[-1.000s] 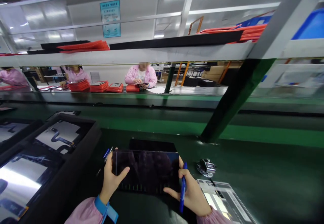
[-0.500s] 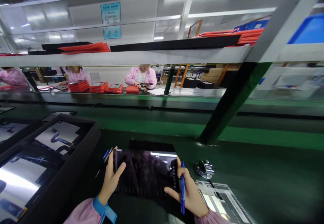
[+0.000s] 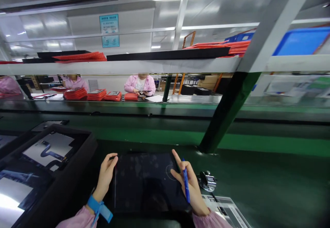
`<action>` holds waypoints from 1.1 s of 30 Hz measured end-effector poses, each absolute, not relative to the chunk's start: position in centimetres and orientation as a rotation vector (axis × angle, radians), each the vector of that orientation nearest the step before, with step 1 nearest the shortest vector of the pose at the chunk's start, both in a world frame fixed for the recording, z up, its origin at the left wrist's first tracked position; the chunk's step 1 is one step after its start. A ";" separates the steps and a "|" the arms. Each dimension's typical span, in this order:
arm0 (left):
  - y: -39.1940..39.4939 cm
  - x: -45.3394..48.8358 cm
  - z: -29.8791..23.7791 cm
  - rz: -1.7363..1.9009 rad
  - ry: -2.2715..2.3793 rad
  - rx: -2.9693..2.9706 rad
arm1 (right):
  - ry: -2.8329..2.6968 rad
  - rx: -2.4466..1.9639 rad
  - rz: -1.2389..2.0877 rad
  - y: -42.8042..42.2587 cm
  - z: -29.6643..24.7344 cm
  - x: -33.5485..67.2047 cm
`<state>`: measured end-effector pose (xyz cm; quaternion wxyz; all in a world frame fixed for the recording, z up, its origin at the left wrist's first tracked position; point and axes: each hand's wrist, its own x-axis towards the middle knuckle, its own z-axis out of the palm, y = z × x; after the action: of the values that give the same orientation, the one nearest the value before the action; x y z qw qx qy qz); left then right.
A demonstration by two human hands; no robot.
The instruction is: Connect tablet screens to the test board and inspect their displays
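A dark glass panel [image 3: 146, 181] lies flat on the green bench in front of me. My left hand [image 3: 105, 176] grips its left edge, fingers curled over the rim. My right hand [image 3: 189, 186] rests on the panel's right side and holds a blue pen [image 3: 186, 185], with the index finger stretched toward the far right corner. A blue strap circles my left wrist, and both sleeves are pink.
Black trays [image 3: 48, 159] with silvery panels sit at my left. A metal tally counter [image 3: 206, 180] and a printed sheet [image 3: 227, 211] lie at my right. A slanted post [image 3: 227, 111] rises ahead. Across the conveyor, people in pink sit by red stacks [image 3: 96, 94].
The panel, held tilted up toward me before, now lies flat on the bench. My left thumb has come off its face. The camera has tipped downward slightly.
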<state>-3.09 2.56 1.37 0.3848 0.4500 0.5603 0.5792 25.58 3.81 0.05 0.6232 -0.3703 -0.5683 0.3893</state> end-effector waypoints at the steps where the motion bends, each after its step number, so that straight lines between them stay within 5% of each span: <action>1: 2.6 -3.2 1.3 1.484 1.453 1.187 | -1.315 -0.862 0.887 3.6 0.1 25.7; 15: -1.3 -2.6 2.8 1.392 1.119 1.554 | -1.144 -0.923 0.782 3.7 0.0 27.3; 24: -0.5 -0.7 0.4 1.227 0.983 0.551 | -1.162 -0.922 0.811 2.7 1.3 26.3; 33: -0.6 -0.2 0.7 1.354 1.069 0.367 | -1.394 -0.833 0.955 2.3 1.3 27.2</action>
<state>-0.22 -0.60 0.74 0.6356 0.1606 0.4679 0.5927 27.21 2.31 1.31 0.5881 -0.3576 -0.5985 0.4100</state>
